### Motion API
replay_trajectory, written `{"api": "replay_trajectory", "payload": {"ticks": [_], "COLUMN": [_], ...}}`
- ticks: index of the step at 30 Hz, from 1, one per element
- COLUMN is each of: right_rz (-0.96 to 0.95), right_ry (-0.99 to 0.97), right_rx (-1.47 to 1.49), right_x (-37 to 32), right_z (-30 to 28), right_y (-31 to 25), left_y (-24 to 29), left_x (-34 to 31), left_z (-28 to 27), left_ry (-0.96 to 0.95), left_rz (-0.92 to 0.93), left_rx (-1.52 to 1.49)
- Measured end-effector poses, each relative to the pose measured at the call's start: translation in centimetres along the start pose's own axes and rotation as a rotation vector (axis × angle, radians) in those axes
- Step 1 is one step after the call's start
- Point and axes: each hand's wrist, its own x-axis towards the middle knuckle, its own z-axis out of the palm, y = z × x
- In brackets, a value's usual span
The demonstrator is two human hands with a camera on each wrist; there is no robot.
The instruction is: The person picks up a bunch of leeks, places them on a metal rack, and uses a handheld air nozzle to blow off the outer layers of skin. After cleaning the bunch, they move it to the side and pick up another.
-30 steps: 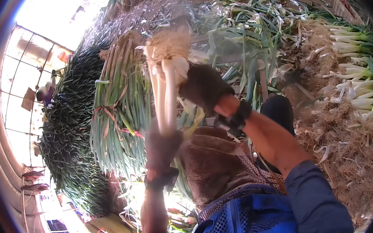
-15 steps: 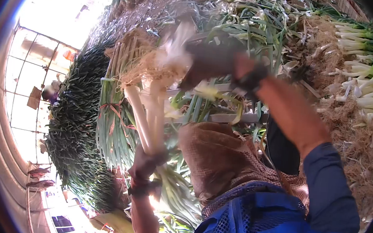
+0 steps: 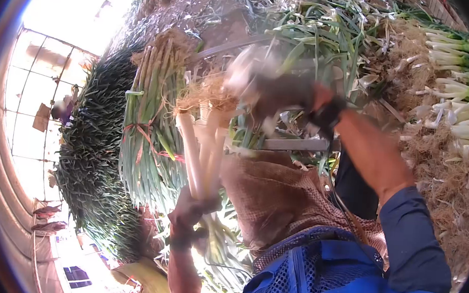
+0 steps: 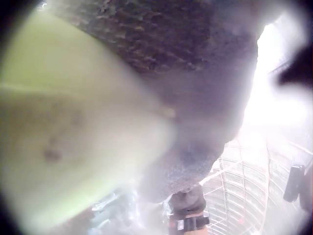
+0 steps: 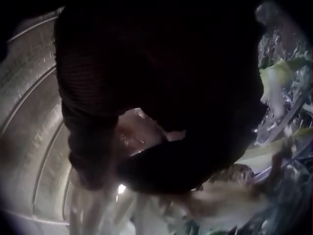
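Observation:
My gloved left hand (image 3: pixel 192 210) grips a bunch of white-stalked green onions (image 3: pixel 201 149) upright, their brown roots (image 3: pixel 203 91) on top. The stalks fill the left wrist view as a pale blur (image 4: pixel 68 142) against the dark glove (image 4: pixel 195 63). My gloved right hand (image 3: pixel 269 91) is at the root end of the bunch, blurred, with a pale peel (image 3: pixel 240 70) at its fingers. In the right wrist view the dark glove (image 5: pixel 161 88) curls over something pale (image 5: pixel 132 134) that I cannot make out.
A tied bundle of green onions (image 3: pixel 151 123) lies left of the hands, beside a large dark green heap (image 3: pixel 88 151). Trimmed white stalks (image 3: pixel 459 87) and root litter (image 3: pixel 441 179) lie at the right. A brown apron (image 3: pixel 274 199) covers my lap.
The right hand has gone from the stalks up to the root end and pulled rightward. The left hand has lowered slightly, still holding the bunch.

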Motion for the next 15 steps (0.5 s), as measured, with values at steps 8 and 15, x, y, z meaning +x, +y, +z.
{"api": "replay_trajectory", "payload": {"ticks": [8, 15], "right_rz": [-0.056, -0.159], "right_ry": [0.099, 0.61], "right_rx": [-0.491, -0.39], "right_x": [1.5, 0.4], "right_z": [6.1, -9.6], "right_y": [-1.5, 4.3], "left_y": [-3.4, -3.4], "left_x": [1.6, 0.9], "left_z": [-0.4, -1.5], "left_ry": [0.021, 0.139], "left_rz": [0.175, -0.018], "left_rx": [-0.032, -0.028]}}
